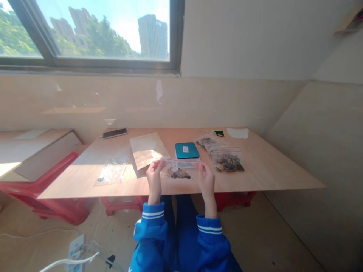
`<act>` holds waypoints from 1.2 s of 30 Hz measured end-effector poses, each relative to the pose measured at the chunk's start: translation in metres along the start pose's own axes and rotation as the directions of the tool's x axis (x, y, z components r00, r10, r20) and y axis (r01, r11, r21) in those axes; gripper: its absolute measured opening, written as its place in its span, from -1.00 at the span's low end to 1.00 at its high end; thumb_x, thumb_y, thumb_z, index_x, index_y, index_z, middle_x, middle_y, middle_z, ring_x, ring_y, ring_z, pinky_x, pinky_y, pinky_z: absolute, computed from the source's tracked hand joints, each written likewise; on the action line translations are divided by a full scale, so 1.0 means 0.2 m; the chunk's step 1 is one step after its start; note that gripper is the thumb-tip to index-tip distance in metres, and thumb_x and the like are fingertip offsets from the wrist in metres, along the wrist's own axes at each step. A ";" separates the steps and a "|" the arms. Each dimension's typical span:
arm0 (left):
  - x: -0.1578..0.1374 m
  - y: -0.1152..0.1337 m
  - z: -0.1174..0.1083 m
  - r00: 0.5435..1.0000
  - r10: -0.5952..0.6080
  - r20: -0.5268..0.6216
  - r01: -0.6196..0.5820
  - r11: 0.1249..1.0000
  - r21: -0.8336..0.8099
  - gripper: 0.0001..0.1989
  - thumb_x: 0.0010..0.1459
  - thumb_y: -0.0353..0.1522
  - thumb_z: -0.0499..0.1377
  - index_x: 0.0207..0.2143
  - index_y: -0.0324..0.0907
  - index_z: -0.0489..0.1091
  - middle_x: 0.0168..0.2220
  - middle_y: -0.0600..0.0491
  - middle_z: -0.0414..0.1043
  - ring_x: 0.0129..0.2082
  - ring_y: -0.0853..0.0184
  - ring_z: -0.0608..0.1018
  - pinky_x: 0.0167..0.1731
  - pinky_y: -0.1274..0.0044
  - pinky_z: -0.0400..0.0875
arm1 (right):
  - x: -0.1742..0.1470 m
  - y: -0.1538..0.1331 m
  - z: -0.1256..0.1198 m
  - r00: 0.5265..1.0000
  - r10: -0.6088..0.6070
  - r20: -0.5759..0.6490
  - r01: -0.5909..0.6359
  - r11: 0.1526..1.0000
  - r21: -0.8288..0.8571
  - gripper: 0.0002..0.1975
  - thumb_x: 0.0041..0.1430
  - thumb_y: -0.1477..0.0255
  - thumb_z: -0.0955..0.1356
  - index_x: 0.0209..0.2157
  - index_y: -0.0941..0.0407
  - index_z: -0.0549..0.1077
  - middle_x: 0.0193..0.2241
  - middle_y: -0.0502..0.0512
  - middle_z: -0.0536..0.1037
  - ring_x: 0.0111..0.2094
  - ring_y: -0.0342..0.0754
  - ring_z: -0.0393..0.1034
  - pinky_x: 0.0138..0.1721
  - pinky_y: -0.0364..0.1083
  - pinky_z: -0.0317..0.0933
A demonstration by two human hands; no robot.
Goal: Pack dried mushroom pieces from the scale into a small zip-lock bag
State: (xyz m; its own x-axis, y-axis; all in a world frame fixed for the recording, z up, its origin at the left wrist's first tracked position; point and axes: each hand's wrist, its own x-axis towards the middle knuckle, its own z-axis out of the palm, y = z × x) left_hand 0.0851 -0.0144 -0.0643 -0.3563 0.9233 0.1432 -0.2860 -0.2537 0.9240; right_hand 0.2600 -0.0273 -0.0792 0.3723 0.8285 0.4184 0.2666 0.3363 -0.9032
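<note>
Cropped sleeves (pixel 212 243), held bag (pixel 183 165), contents (pixel 178 173) indistinct

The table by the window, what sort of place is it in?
Perhaps a simple indoor workroom: filled clear bags lie on the plain table, and a power strip lies on the floor.

Sleeves (pixel 214 243): bright blue, loose, creased; white marks on the left one
Cuffs (pixel 210 225): blue, close-fitting, two white stripes each
Trousers (pixel 185 217): darker blue
Hands (pixel 208 179): bare
</note>
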 end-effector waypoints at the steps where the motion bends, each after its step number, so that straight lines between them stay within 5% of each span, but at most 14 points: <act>1: 0.00 -0.01 0.00 1.000 0.011 -0.017 -0.011 1.000 -0.013 -0.75 0.03 -0.22 0.27 -0.37 -0.24 0.44 -0.44 0.10 0.42 -0.37 0.39 0.46 -0.23 0.51 0.32 | -0.01 -0.01 0.01 1.000 -0.014 -0.009 0.014 1.000 -0.013 -0.63 0.25 0.14 0.21 -0.30 0.12 0.47 -0.29 0.20 0.62 -0.20 0.08 0.51 -0.11 0.05 0.33; 9: 0.01 -0.02 -0.03 0.992 0.067 -0.106 -0.070 0.997 -0.019 -0.74 0.03 -0.20 0.27 -0.38 -0.20 0.35 -0.42 0.13 0.36 -0.38 0.42 0.43 -0.24 0.53 0.30 | -0.04 -0.10 0.05 0.991 -0.100 -0.094 0.095 0.994 -0.056 -0.66 0.27 0.19 0.21 -0.35 0.10 0.47 -0.33 0.16 0.61 -0.23 0.05 0.48 -0.14 0.02 0.31; 19: -0.02 -0.03 0.01 1.000 0.014 -0.005 -0.014 0.996 -0.086 -0.71 0.12 -0.13 0.18 -0.35 -0.17 0.31 -0.45 0.16 0.32 -0.44 0.46 0.40 -0.31 0.57 0.30 | -0.05 -0.07 0.13 0.983 0.124 0.138 -0.156 0.955 0.251 -0.63 0.04 0.11 0.39 -0.25 0.11 0.44 -0.32 0.13 0.62 -0.28 0.04 0.52 -0.23 0.00 0.39; 24: -0.02 -0.01 0.00 0.997 -0.002 0.071 0.009 0.995 -0.102 -0.76 0.10 -0.18 0.19 -0.33 -0.18 0.36 -0.40 0.12 0.39 -0.38 0.42 0.44 -0.26 0.55 0.32 | -0.04 -0.06 0.12 0.980 0.186 0.075 -0.200 0.940 0.277 -0.62 0.06 0.09 0.38 -0.32 0.15 0.46 -0.37 0.19 0.64 -0.26 0.09 0.55 -0.17 0.05 0.39; 28: -0.04 0.02 0.00 0.988 -0.015 0.155 0.023 0.998 -0.051 -0.79 0.02 -0.25 0.27 -0.36 -0.21 0.43 -0.39 0.10 0.44 -0.33 0.39 0.46 -0.21 0.53 0.31 | -0.03 -0.04 0.10 0.982 0.186 0.027 -0.187 0.954 0.235 -0.59 0.02 0.05 0.39 -0.33 0.14 0.46 -0.35 0.20 0.64 -0.25 0.11 0.55 -0.18 0.05 0.39; 36: -0.04 0.01 -0.02 0.997 -0.008 0.077 0.009 1.000 -0.009 -0.75 0.03 -0.20 0.26 -0.37 -0.21 0.41 -0.43 0.11 0.42 -0.40 0.40 0.45 -0.31 0.55 0.30 | -0.03 0.01 0.09 0.987 0.112 0.119 -0.128 0.983 0.135 -0.65 0.10 0.10 0.35 -0.32 0.12 0.48 -0.32 0.18 0.64 -0.21 0.11 0.54 -0.11 0.07 0.36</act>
State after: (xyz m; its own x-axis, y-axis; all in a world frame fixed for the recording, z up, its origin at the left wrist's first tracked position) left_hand 0.0845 -0.0238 -0.0655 -0.2841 0.9449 0.1626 -0.2968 -0.2479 0.9222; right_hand 0.2433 -0.0237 -0.0856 0.2909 0.9084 0.3002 0.0943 0.2850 -0.9539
